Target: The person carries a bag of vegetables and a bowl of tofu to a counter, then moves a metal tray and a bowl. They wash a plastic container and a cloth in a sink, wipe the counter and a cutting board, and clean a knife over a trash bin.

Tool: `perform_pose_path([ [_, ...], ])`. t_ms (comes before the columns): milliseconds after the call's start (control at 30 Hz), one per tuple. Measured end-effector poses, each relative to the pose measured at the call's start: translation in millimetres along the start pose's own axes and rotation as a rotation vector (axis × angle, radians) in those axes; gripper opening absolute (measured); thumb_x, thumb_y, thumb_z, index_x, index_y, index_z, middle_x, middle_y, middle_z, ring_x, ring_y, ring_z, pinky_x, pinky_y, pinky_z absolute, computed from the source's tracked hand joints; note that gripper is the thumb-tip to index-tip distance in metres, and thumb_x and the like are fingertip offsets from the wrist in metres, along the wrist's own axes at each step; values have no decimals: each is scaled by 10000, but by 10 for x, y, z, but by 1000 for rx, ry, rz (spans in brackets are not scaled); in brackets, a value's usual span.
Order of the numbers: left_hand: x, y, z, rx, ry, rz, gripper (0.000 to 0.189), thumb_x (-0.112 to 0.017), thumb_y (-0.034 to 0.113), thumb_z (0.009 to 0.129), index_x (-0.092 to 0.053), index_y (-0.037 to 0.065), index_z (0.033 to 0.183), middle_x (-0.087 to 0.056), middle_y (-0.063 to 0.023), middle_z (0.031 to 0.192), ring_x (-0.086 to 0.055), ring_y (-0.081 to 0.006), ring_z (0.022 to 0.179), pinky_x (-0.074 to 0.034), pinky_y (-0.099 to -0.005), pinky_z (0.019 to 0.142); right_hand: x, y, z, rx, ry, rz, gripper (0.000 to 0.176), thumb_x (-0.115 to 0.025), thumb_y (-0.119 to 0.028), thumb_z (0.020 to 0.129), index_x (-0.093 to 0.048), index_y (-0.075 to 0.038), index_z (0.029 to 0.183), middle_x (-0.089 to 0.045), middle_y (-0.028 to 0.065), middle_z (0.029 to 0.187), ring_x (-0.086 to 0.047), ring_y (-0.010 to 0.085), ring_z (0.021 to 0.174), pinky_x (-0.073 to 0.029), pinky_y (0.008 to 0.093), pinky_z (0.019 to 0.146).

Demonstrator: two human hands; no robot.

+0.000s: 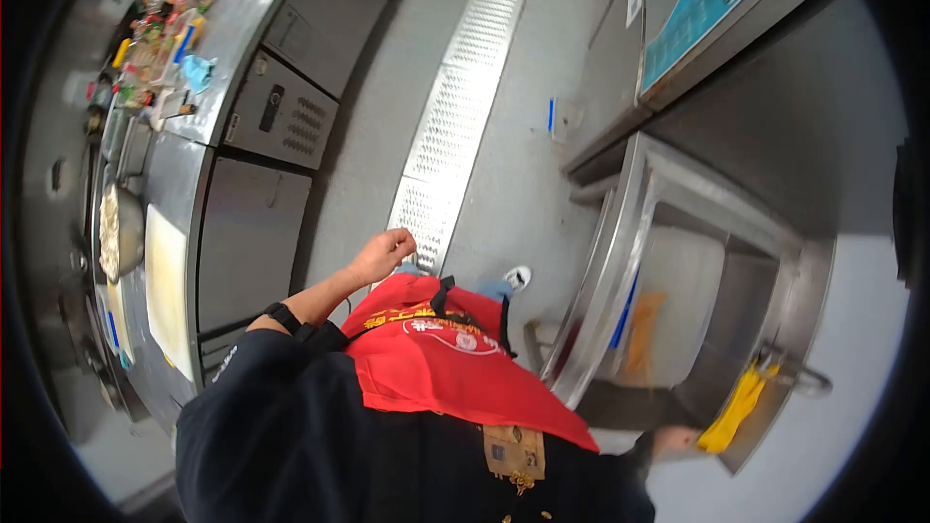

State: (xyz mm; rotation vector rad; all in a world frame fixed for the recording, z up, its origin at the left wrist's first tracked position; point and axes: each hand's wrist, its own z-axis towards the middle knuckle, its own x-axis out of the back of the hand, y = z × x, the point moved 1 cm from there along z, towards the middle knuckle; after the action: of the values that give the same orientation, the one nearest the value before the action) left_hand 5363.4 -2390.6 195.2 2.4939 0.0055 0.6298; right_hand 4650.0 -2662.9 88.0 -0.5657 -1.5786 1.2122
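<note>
My left hand (385, 254) is in front of my red apron (436, 339), over the floor, its fingers loosely curled with nothing visible in them. A dark band circles that wrist. Down at the right, my right hand (675, 440) is smeared by motion and partly hidden by its sleeve; its fingers do not show clearly. It overlaps the lower end of a yellow strip (733, 414) hanging at the metal tap (799, 375). Beside it stands a steel sink (635, 203) holding a whitish, rounded-corner tub (693, 276), an orange-brown piece (640, 334) and a blue strip (625, 310).
On the left, a steel counter (179, 179) carries a white cutting board (167, 281), a metal bowl (129, 232) of pale food and many small packets (160, 44). A perforated drain cover (455, 97) runs along the grey floor. A blue-edged clear item (562, 119) lies near the right-hand cabinets.
</note>
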Motion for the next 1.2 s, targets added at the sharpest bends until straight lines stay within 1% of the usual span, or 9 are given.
perform_pose_path([
  [167, 242, -415, -142, 30, 66, -196, 262, -385, 248, 881, -512, 36, 795, -538, -21, 703, -515, -105, 600, -407, -240, 536, -533, -900, -659, 1, -430, 86, 457, -411, -263, 869, -399, 69, 1182, -456, 165, 1167, -491, 271, 1014, -443, 369, 812],
  [267, 631, -975, -356, 76, 145, -281, 240, -382, 231, 877, -503, 43, 791, -528, -14, 707, -516, -101, 609, -401, -234, 539, -997, -1217, -1528, -97, -537, 189, 337, -443, -220, 838, -490, 10, 1080, -531, 86, 915, -517, 187, 779, -434, 290, 659],
  [400, 805, -1146, -739, 99, 386, -460, 220, -380, 220, 880, -494, 69, 767, -516, -13, 713, -498, -90, 590, -385, -219, 534, -1615, -1056, -2485, -3, -935, 140, 246, -455, -235, 861, -523, -52, 1010, -538, 48, 816, -513, 125, 658, -429, 253, 530],
  [533, 794, -1471, -1074, 125, 525, -600, 228, -380, 225, 890, -457, 88, 725, -513, -18, 714, -471, -80, 561, -373, -211, 525, -1721, -806, -3993, -108, -1587, -268, 176, -499, -200, 846, -533, -55, 940, -578, 58, 801, -554, 135, 653, -465, 252, 551],
  [633, 721, -1606, -1201, 130, 687, -710, 292, -378, 247, 902, -423, 74, 671, -508, -30, 693, -464, -83, 561, -371, -214, 517, -1996, -375, -5032, -27, -2131, -763, 157, -538, -203, 818, -544, -76, 909, -584, 32, 844, -568, 134, 779, -472, 275, 635],
  [800, 747, -1783, -1460, 97, 950, -810, 395, -367, 309, 921, -438, 59, 622, -495, -34, 659, -455, -89, 571, -363, -224, 522, -2159, -659, -6435, 106, -2577, -1022, 183, -582, -235, 801, -574, -68, 877, -595, 19, 878, -562, 121, 844, -461, 267, 710],
  [900, 874, -1748, -1667, 85, 1141, -794, 436, -357, 364, 922, -477, 51, 644, -494, -35, 646, -460, -97, 564, -362, -228, 525, -2285, -1008, -7036, -8, -2777, -905, 218, -571, -265, 819, -577, -64, 901, -599, 35, 949, -551, 121, 881, -454, 276, 740],
  [1033, 1204, -1904, -1930, 164, 1351, -751, 427, -347, 373, 922, -509, 45, 703, -476, -22, 619, -467, -97, 564, -361, -224, 518, -2413, -1630, -8148, -425, -3016, -480, 261, -498, -305, 862, -576, -74, 955, -555, 68, 1058, -532, 126, 917, -448, 260, 736],
  [1200, 984, -2006, -2387, 276, 1603, -759, 395, -350, 344, 913, -523, 32, 743, -485, -32, 629, -478, -108, 549, -380, -233, 498, -1915, -2427, -9555, -832, -3402, -98, 322, -444, -296, 891, -536, -42, 1066, -518, 92, 1136, -530, 159, 936, -459, 304, 743],
])
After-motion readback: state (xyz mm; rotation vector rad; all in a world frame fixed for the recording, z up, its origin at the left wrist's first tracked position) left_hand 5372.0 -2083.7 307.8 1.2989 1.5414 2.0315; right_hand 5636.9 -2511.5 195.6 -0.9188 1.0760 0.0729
